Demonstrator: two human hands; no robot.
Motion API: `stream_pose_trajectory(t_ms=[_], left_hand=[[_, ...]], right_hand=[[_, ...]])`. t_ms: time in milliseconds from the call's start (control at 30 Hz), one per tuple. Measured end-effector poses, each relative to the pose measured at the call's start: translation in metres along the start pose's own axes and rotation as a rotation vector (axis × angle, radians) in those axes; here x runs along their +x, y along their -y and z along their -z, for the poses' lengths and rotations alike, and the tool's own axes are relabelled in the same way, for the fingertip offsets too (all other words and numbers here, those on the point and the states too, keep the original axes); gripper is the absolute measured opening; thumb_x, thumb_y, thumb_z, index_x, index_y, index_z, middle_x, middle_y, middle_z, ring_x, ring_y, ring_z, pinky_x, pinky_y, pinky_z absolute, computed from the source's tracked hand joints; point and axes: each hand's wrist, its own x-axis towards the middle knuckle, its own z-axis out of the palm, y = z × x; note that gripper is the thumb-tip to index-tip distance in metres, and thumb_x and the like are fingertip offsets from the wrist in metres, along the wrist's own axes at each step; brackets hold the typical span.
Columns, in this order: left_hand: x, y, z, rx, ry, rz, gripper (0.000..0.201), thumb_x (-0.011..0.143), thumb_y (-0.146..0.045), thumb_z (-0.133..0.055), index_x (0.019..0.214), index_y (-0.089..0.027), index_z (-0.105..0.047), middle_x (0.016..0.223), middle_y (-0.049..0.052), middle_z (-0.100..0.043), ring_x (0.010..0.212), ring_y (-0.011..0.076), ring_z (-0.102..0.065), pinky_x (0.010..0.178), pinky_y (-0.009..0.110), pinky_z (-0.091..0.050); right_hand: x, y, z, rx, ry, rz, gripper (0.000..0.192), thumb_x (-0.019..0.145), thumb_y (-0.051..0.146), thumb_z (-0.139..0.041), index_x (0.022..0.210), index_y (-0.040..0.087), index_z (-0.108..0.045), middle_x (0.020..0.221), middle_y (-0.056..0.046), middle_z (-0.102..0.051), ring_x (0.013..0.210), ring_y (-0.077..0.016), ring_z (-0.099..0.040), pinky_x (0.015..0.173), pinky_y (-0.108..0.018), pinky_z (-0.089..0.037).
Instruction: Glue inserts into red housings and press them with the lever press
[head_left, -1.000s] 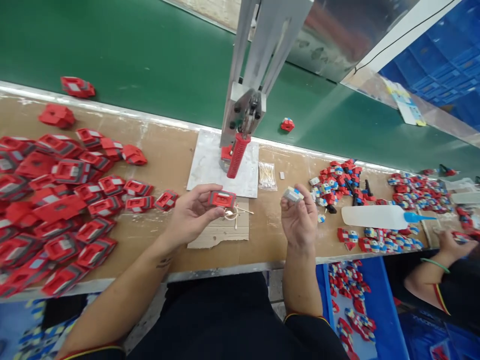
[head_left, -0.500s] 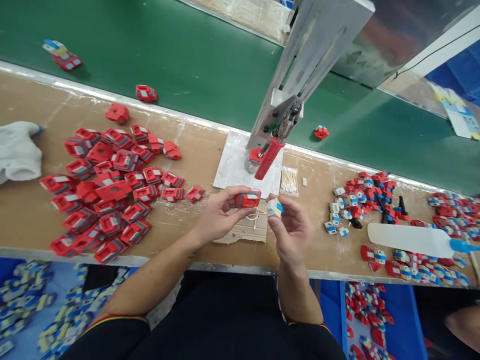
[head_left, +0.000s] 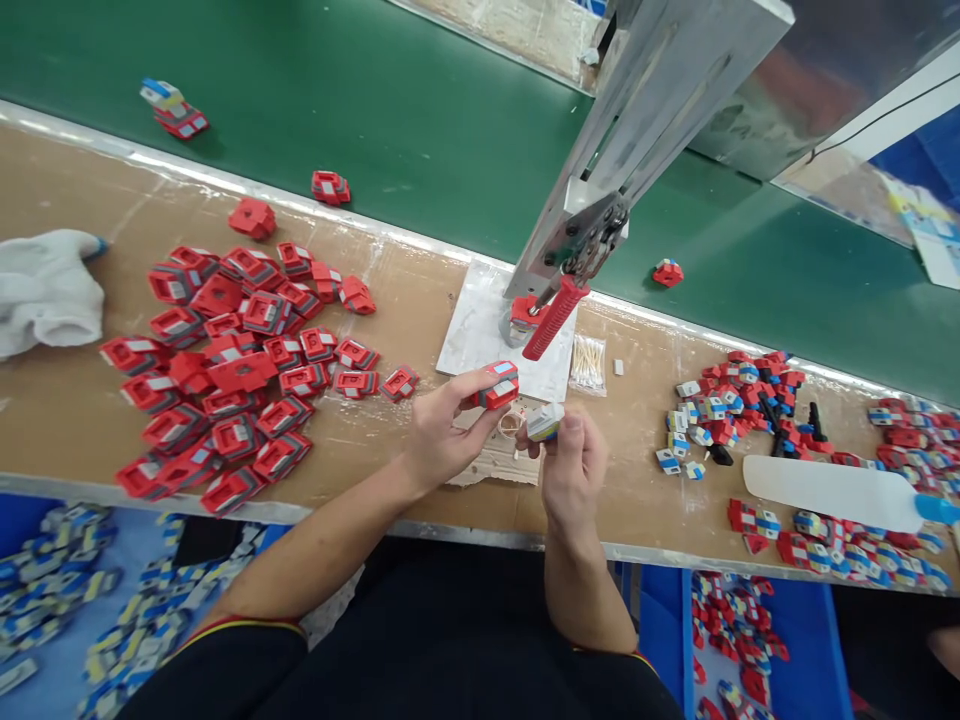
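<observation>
My left hand (head_left: 441, 432) pinches a red plastic housing (head_left: 493, 385) above the wooden bench, just in front of the press. My right hand (head_left: 570, 468) holds a small white part with blue and yellow edges (head_left: 545, 421) close beside it, the two pieces a few centimetres apart. Below them lie a scrap of cardboard (head_left: 501, 460) and a small ring. The hand press with its red handle (head_left: 553, 318) stands on a white base plate (head_left: 480, 335) right behind my hands.
A heap of red housings (head_left: 232, 370) covers the bench to the left, next to a white glove (head_left: 46, 292). Small red-white-blue parts (head_left: 724, 400), a white squeeze bottle (head_left: 832, 490) and cotton swabs (head_left: 586, 362) lie right. A green conveyor (head_left: 375, 110) carries stray parts behind. Blue bins sit under the bench.
My hands have come closer together and lower. The red housing has tilted in my left hand, and my right hand has turned the small white part toward it. The view shifted slightly left.
</observation>
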Motion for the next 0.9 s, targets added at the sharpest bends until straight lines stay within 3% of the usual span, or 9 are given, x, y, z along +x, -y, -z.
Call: stream_pose_trajectory(t_ms=[133, 233, 400, 533, 667, 733, 767, 833, 900], left_hand=[[-0.002, -0.003, 0.003, -0.05, 0.051, -0.058, 0.052, 0.091, -0.012, -0.071, 0.141, -0.018, -0.058, 0.141, 0.02, -0.071, 0.115, 0.0266, -0.079, 0.088, 0.032, -0.071], [-0.004, -0.002, 0.004, -0.057, 0.114, -0.122, 0.062, 0.09, -0.021, -0.071, 0.149, -0.02, -0.051, 0.15, 0.023, -0.063, 0.134, 0.0355, -0.069, 0.1, 0.045, -0.068], [-0.004, 0.005, 0.001, 0.14, 0.07, -0.207, 0.058, 0.091, -0.04, -0.079, 0.14, -0.021, -0.055, 0.139, 0.02, -0.071, 0.135, 0.0369, -0.068, 0.101, 0.046, -0.067], [-0.001, 0.005, 0.002, 0.199, 0.062, -0.268, 0.051, 0.09, -0.027, -0.083, 0.132, -0.023, -0.054, 0.146, 0.021, -0.068, 0.131, 0.0321, -0.072, 0.096, 0.04, -0.069], [0.002, 0.004, 0.006, 0.08, 0.052, -0.295, 0.047, 0.091, -0.024, -0.082, 0.129, -0.024, -0.055, 0.147, 0.018, -0.068, 0.13, 0.0305, -0.072, 0.094, 0.038, -0.07], [0.003, 0.004, 0.008, 0.001, 0.076, -0.275, 0.042, 0.094, -0.029, -0.079, 0.128, -0.024, -0.056, 0.144, 0.017, -0.071, 0.127, 0.0299, -0.074, 0.092, 0.037, -0.071], [0.003, 0.004, 0.01, -0.045, 0.103, -0.261, 0.039, 0.095, -0.031, -0.078, 0.127, -0.025, -0.056, 0.142, 0.016, -0.072, 0.125, 0.0296, -0.075, 0.091, 0.038, -0.071], [0.005, 0.002, 0.013, -0.148, 0.175, -0.231, 0.038, 0.096, -0.036, -0.078, 0.126, -0.025, -0.057, 0.14, 0.016, -0.073, 0.123, 0.0295, -0.076, 0.091, 0.039, -0.071], [0.006, -0.002, 0.016, -0.258, 0.245, -0.199, 0.04, 0.095, -0.037, -0.079, 0.128, -0.025, -0.059, 0.138, 0.016, -0.074, 0.122, 0.0294, -0.077, 0.091, 0.038, -0.071]], right_hand=[[0.002, -0.007, -0.01, 0.17, 0.061, -0.247, 0.054, 0.1, 0.07, -0.052, 0.075, 0.022, -0.056, 0.057, 0.002, -0.062, 0.049, -0.0125, -0.058, 0.045, -0.024, -0.042], [0.003, -0.008, -0.017, 0.173, 0.043, -0.33, 0.058, 0.097, 0.076, -0.053, 0.075, 0.022, -0.057, 0.057, 0.001, -0.061, 0.051, -0.0128, -0.059, 0.046, -0.023, -0.043], [0.005, -0.004, -0.024, 0.137, 0.048, -0.315, 0.061, 0.092, 0.081, -0.054, 0.074, 0.023, -0.057, 0.059, 0.001, -0.063, 0.052, -0.0137, -0.061, 0.05, -0.025, -0.05], [0.006, 0.0, -0.028, 0.111, 0.072, -0.301, 0.063, 0.093, 0.081, -0.053, 0.073, 0.023, -0.057, 0.057, 0.002, -0.059, 0.049, -0.0122, -0.055, 0.048, -0.024, -0.049], [0.005, 0.0, -0.021, 0.03, 0.109, -0.168, 0.059, 0.1, 0.073, -0.052, 0.071, 0.021, -0.057, 0.058, 0.004, -0.051, 0.05, -0.0095, -0.044, 0.046, -0.022, -0.041], [0.007, -0.001, -0.011, -0.013, 0.149, -0.072, 0.049, 0.1, 0.068, -0.057, 0.085, 0.021, -0.064, 0.068, 0.003, -0.058, 0.056, -0.0103, -0.049, 0.05, -0.022, -0.045], [0.009, -0.002, -0.004, -0.029, 0.17, -0.02, 0.045, 0.099, 0.066, -0.061, 0.1, 0.022, -0.068, 0.081, 0.0, -0.066, 0.061, -0.0115, -0.055, 0.054, -0.024, -0.05], [0.015, -0.003, 0.011, -0.062, 0.255, 0.089, 0.057, 0.095, 0.068, -0.066, 0.135, 0.026, -0.062, 0.119, -0.009, -0.071, 0.083, -0.0164, -0.067, 0.067, -0.029, -0.059], [0.021, -0.002, 0.024, -0.103, 0.417, 0.189, 0.069, 0.094, 0.071, -0.064, 0.149, 0.03, -0.054, 0.145, -0.014, -0.062, 0.112, -0.0233, -0.07, 0.086, -0.036, -0.064]])
